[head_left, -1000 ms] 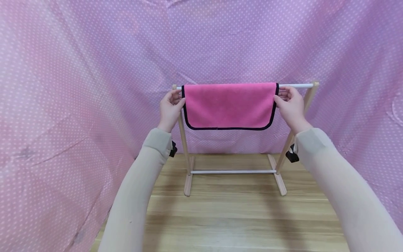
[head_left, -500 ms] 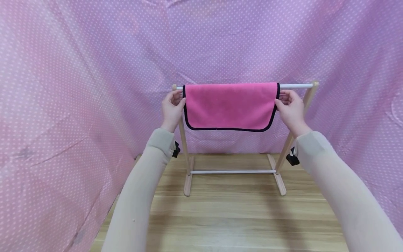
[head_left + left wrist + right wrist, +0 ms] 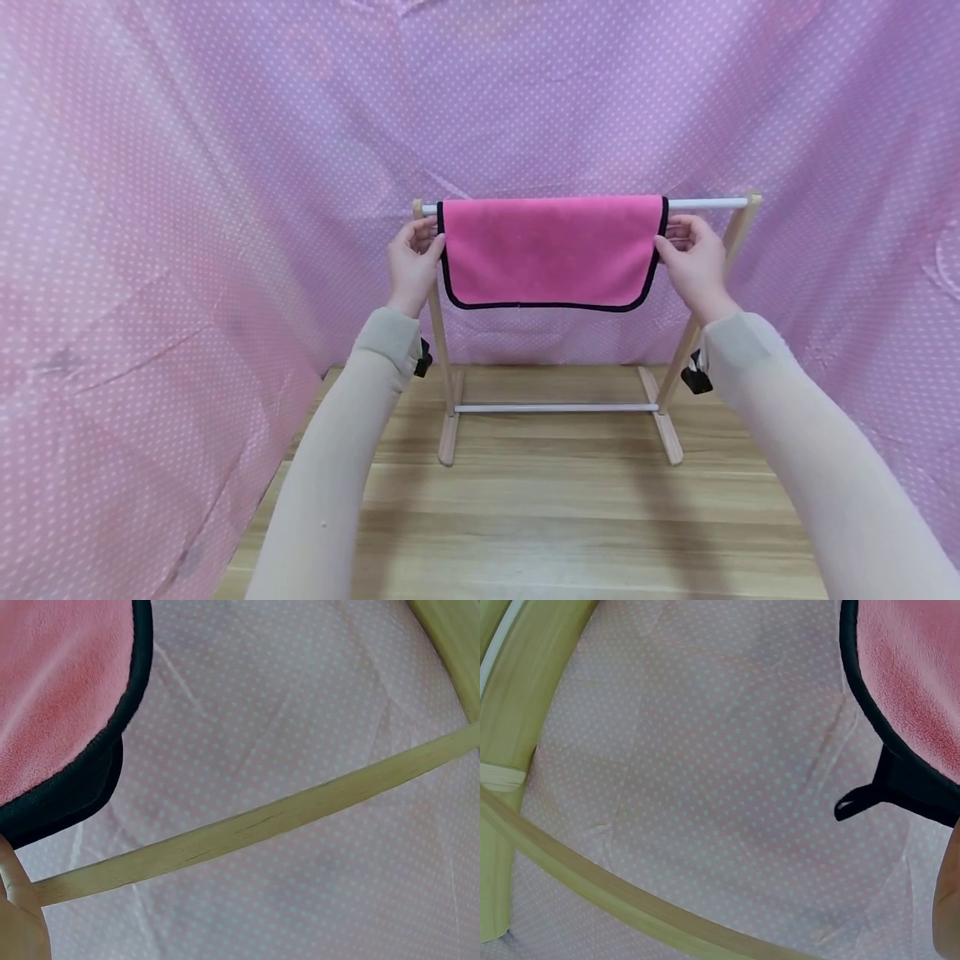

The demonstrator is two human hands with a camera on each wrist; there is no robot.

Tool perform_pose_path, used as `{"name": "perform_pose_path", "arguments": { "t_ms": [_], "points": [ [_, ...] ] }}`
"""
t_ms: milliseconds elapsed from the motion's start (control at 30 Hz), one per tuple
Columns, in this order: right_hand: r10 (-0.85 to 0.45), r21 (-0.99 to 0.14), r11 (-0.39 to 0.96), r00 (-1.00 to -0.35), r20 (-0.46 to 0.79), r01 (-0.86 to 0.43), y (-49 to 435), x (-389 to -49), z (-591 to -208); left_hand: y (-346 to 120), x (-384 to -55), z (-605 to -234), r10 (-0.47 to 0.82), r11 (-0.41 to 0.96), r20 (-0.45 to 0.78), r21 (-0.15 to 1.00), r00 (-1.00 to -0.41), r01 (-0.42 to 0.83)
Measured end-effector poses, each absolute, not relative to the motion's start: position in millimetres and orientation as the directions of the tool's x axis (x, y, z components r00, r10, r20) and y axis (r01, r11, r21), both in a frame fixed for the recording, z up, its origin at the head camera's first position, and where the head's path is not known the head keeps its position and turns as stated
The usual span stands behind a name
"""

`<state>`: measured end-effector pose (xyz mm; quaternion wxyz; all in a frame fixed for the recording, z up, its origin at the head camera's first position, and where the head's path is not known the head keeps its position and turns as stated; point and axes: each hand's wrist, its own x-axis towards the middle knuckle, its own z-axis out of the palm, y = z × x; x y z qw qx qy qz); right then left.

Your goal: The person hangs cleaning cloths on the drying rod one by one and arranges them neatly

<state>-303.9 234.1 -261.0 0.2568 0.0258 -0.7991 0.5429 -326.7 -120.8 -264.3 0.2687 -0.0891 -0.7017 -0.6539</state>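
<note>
A pink towel with black edging hangs folded over the white top bar of a small wooden rack. My left hand pinches its left edge just below the bar, thumb in front. At the opposite edge my right hand pinches the cloth the same way. Some of the fingers on both hands are hidden behind the cloth. In the right wrist view a black loop sticks out from the towel's rear layer. The left wrist view catches a rounded towel corner and a bit of the hand.
The rack's wooden legs slant down to flat feet, joined by a white lower bar. It stands on a wood-grain surface. Pink dotted cloth surrounds it at the back and sides.
My left hand has shifted slightly right and down along the towel's edge. The right hand has slid a little lower. The towel has moved slightly right on the bar.
</note>
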Motion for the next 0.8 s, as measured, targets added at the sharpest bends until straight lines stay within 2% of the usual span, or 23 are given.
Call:
{"name": "perform_pose_path", "arguments": {
  "t_ms": [400, 800],
  "points": [
    [0.179, -0.871, 0.338, -0.885, 0.43, -0.355, 240.6, -298.0, -290.6, -121.7, -318.8, -283.1, -0.205, 0.147, 0.448, 0.893, -0.87, 0.426],
    [0.081, -0.883, 0.31, -0.915, 0.395, -0.354, 245.1, -285.2, -324.2, -122.0, -309.7, -317.7, -0.188, 0.139, 0.385, 0.921, -0.904, 0.364]
  ]
}}
